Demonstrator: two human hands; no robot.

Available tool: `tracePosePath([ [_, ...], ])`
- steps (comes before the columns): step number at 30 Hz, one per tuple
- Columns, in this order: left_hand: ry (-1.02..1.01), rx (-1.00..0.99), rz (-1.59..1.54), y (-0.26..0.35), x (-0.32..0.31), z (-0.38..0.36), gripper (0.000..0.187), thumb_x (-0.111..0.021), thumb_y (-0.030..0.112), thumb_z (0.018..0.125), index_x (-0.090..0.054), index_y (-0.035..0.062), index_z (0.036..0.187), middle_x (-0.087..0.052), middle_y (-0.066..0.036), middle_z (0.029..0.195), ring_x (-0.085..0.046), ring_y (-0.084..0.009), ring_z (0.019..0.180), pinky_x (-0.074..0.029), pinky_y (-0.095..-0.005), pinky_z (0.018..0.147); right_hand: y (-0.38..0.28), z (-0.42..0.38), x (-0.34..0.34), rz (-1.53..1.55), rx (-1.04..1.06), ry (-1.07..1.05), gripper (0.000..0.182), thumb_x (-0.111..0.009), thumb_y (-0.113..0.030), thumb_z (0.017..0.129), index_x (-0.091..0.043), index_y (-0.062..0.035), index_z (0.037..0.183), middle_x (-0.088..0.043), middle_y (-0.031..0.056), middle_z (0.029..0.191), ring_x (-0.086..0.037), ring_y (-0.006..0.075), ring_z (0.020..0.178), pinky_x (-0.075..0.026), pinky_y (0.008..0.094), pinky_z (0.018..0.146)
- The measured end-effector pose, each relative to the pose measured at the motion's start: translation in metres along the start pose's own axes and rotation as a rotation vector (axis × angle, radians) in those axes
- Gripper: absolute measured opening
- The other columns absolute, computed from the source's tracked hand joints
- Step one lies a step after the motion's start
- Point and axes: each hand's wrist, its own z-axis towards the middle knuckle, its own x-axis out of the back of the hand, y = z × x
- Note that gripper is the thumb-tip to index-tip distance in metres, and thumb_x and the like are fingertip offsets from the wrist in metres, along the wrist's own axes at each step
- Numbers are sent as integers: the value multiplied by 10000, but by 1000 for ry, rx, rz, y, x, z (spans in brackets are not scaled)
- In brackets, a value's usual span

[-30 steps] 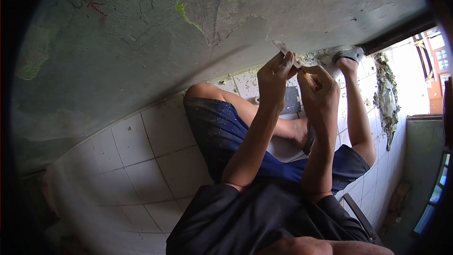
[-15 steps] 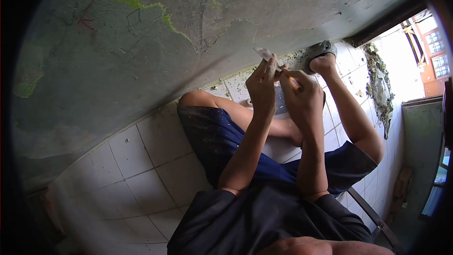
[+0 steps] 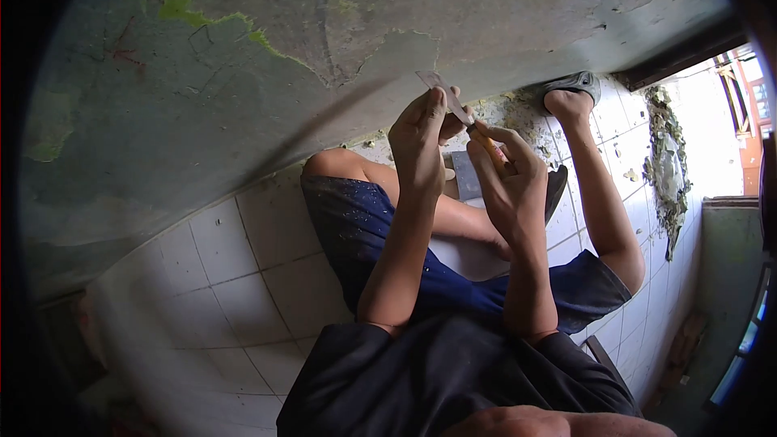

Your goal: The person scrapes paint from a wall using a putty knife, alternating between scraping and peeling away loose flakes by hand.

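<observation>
My right hand grips the orange-yellow handle of a scraper, held up in front of the wall. The scraper's narrow metal blade tilts up and to the left. My left hand is closed around the blade, with thumb and fingers pinching it below its tip. The blade's end sticks out past my fingertips, apart from the wall. Below my hands, a flat grey rectangular piece lies on the floor, partly hidden by my left hand and leg.
The grey-green wall has peeling patches showing bright green. White floor tiles run along its foot. Paint flakes gather beside the wall near my sandalled foot. A longer heap of debris lies on the right, near a bright doorway.
My hands have shifted slightly left and drawn apart along the scraper, so more of its blade and handle shows. The camera view has turned a little.
</observation>
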Motion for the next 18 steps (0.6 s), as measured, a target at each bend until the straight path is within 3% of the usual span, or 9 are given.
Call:
tracePosePath([
  [3, 12, 59, 1, -8, -13, -1, 410, -697, 256, 1032, -674, -82, 1264, -728, -178, 1145, -747, -235, 933, -635, -355, 887, 20, 10, 8, 114, 63, 27, 282, -697, -112, 1002, -711, 53, 1230, -783, 146, 983, -710, 116, 874, -562, 285, 778],
  [6, -13, -18, 109, -15, -24, 5, 342, -718, 252, 1020, -709, -53, 1174, -730, -116, 1040, -724, -183, 881, -625, -325, 856, 30, 19, 24, 167, -26, -38, 279, -673, -118, 1026, -702, 63, 1237, -779, 160, 1020, -714, 122, 915, -564, 288, 814],
  [9, -28, -10, 255, -22, -24, 15, 207, -752, 231, 998, -679, 46, 940, -674, 5, 881, -659, -83, 784, -577, -264, 758, 56, 34, 34, 174, -64, -123, 306, -610, -172, 1071, -687, 68, 1245, -751, 128, 992, -673, 119, 900, -544, 288, 818],
  [11, -35, -8, 288, -34, -12, 24, 200, -751, 230, 999, -684, 48, 952, -670, 9, 862, -655, -78, 779, -573, -263, 756, 78, 39, 32, 182, -102, -205, 347, -553, -240, 1107, -683, 64, 1212, -635, 59, 835, -565, 115, 801, -488, 298, 733],
  [18, -124, -99, 574, -53, 23, 50, 244, -647, 210, 1067, -715, -20, 1025, -759, -55, 935, -657, -62, 770, -510, -232, 694, 135, 39, -23, 284, -178, -308, 358, -516, -319, 1129, -595, 12, 1018, -554, 36, 781, -503, 117, 716, -453, 298, 662],
])
